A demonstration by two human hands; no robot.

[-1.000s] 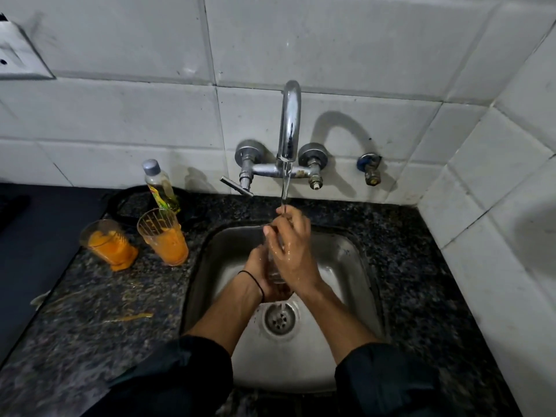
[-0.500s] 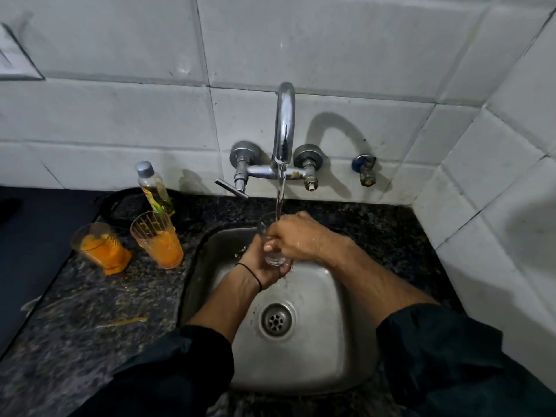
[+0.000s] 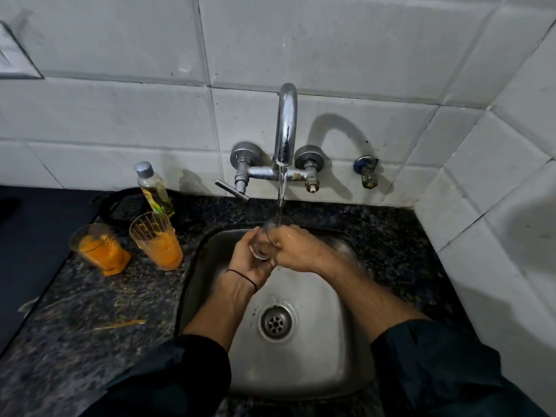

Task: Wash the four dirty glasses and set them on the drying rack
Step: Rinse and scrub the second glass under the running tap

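Since a second ago the right hand (image 3: 296,251) has swung from upright over the glass (image 3: 264,242) to lying sideways against it from the right, and its forearm now crosses the sink (image 3: 331,371) from the lower right. The glass rim now shows under the water (image 3: 280,191) falling from the tap (image 3: 285,124). The left hand (image 3: 251,261) cups the glass from below and the left, fingers curled round it. The right hand's fingers wrap its other side. The glass is held above the sink, behind the drain (image 3: 276,322). Two glasses with orange dregs (image 3: 100,249) (image 3: 156,240) sit on the tabletop (image 3: 90,296) left of the sink, in front of a bottle (image 3: 153,188).
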